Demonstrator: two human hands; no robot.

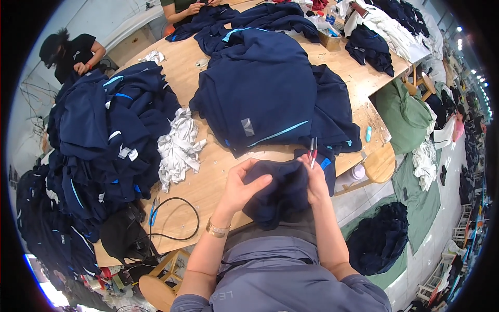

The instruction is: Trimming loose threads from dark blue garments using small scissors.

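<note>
A dark navy garment (278,192) is bunched in front of me at the table's near edge, partly hanging over my lap. My left hand (241,184) grips its left side, thumb on top and the other fingers behind the cloth. At its right side, my right hand (316,179) is closed round small red-handled thread snips (313,148), their metal tips pointing away from me. That hand's fingers also touch the fabric edge. Just beyond both hands, a larger navy garment (260,88) with a light-blue stripe and a grey patch lies spread on the table.
A tall heap of navy garments (88,125) fills the left side, beside crumpled white strips (179,148). A black bag (122,234) with a looped cable hangs at the near left edge. Wooden stools (379,164) stand nearby. A co-worker (73,52) handles cloth at far left.
</note>
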